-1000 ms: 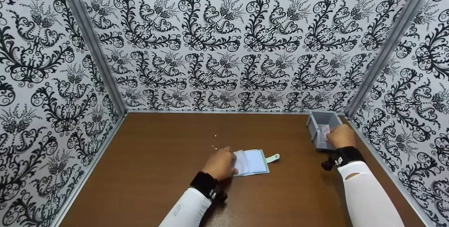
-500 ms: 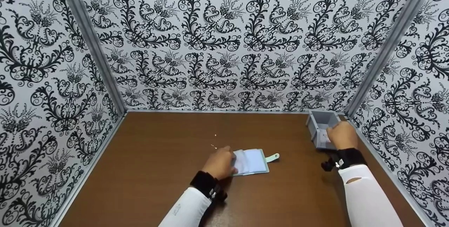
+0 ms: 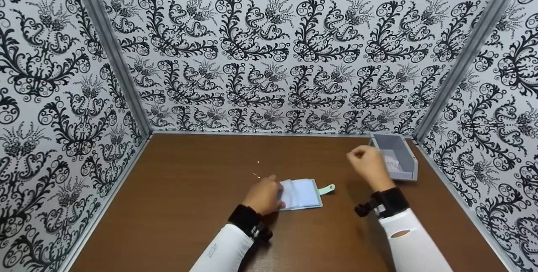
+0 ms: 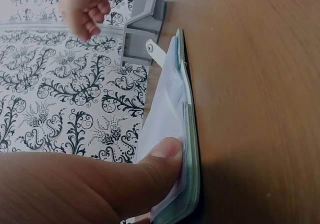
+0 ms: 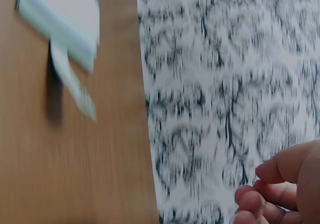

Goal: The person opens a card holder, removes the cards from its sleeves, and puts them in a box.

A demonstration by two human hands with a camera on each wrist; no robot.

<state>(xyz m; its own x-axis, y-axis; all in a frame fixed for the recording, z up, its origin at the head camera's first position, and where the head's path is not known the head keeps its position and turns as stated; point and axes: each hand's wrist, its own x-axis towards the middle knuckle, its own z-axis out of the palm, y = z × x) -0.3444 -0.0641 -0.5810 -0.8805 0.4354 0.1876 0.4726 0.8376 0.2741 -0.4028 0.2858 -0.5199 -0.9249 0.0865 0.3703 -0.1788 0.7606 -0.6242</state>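
Observation:
A mint-green card holder (image 3: 307, 194) lies open on the brown table, its pale translucent leaves showing and its snap strap (image 3: 327, 189) sticking out to the right. My left hand (image 3: 262, 196) grips its left side. In the left wrist view the thumb (image 4: 167, 151) presses on the pale leaves near the edge. My right hand (image 3: 370, 165) is in the air between the holder and the grey bin (image 3: 410, 175), fingers loosely curled. Nothing shows between its fingertips in the right wrist view. Pale, pinkish-printed cards or papers (image 3: 391, 160) lie in the bin, partly behind that hand.
The bin stands at the table's back right corner. Patterned black-and-white panels (image 3: 269, 53) with grey metal posts (image 3: 111, 53) enclose the table at the back and sides. Small bright specks (image 3: 257, 175) show on the table just beyond my left hand.
My right hand has come out of the grey bin and moved left toward the card holder. The pale cards or papers stay in the bin. My left hand and the holder have not moved.

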